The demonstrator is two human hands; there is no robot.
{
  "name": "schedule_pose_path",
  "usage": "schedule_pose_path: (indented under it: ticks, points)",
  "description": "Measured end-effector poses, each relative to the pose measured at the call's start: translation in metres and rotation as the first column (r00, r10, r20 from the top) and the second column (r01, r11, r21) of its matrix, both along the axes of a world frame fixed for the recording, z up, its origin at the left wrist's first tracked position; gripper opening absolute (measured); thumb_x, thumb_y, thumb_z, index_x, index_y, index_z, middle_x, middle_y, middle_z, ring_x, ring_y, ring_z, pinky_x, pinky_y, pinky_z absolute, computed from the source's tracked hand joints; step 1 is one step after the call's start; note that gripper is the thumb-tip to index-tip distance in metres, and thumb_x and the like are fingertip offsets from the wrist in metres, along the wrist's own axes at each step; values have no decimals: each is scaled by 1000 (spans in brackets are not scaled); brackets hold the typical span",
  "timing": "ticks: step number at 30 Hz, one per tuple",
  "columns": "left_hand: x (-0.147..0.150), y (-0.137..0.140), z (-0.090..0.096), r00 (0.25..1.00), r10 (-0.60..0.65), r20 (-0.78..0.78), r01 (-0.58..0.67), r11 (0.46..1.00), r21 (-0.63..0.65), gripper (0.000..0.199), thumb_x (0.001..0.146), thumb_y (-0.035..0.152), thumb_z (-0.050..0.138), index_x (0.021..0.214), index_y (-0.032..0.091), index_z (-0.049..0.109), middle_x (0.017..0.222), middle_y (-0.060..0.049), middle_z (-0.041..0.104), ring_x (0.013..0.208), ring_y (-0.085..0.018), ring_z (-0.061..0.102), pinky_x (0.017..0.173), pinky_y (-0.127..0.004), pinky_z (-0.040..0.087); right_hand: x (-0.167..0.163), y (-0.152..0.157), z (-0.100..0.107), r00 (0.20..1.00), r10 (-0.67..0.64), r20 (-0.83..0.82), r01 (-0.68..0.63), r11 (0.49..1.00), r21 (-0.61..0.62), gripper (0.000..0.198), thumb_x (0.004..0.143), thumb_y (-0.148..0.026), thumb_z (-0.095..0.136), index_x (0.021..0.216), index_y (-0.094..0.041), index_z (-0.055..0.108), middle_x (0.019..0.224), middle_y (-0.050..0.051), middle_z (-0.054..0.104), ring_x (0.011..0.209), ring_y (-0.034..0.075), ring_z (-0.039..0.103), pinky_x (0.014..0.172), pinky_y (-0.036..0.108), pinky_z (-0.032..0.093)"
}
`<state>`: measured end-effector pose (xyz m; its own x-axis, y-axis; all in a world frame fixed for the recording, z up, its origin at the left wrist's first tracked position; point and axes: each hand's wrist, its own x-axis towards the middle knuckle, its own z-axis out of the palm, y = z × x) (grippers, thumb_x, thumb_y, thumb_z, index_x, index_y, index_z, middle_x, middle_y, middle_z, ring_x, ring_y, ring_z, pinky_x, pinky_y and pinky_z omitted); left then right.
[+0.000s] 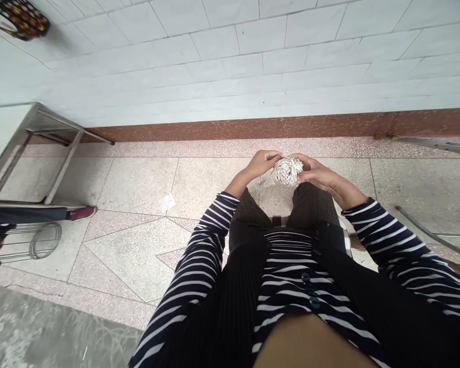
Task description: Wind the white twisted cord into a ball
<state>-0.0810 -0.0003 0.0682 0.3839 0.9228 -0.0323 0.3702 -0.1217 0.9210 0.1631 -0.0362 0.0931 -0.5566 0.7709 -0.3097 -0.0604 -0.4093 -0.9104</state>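
Note:
A ball of white cord (288, 171) is held in front of me, above my knees. My right hand (319, 177) grips it from the right, with the thumb on the near side and the fingers over the far side. At its upper left edge, my left hand (263, 163) is closed in a pinch on the cord, fingertips against the ball. Thin pale strands hang below my left fingers, too fine to make out clearly. The inner sides of the fingers are partly hidden.
A white tiled wall (260, 41) rises ahead over the speckled floor (138, 179). A metal-legged table (7, 125) stands left, near another person's shoe (82, 212) and a wire stool frame (46, 240). White scrap (168, 202) lies on the floor; a metal tube (429, 230) is at right.

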Motion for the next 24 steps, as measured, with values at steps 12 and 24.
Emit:
schedule_pose_path:
  ticks: [12,24]
  points:
    - [2,-21,-55,987,154,-56,-158,985,-76,21,97,30,67,86,17,80,91,-5,81,97,-21,74,95,-31,56,3,7,63,979,-129,-158,145,985,96,77,55,-19,85,130,-30,73,135,6,75,92,25,77,61,34,69]
    - [10,-25,-116,986,140,-96,-161,949,-270,45,96,25,73,140,13,72,143,-18,75,126,-26,73,113,-40,57,-5,8,93,973,-164,-162,196,958,208,68,63,-26,86,129,-28,68,126,9,75,115,38,78,78,52,76]
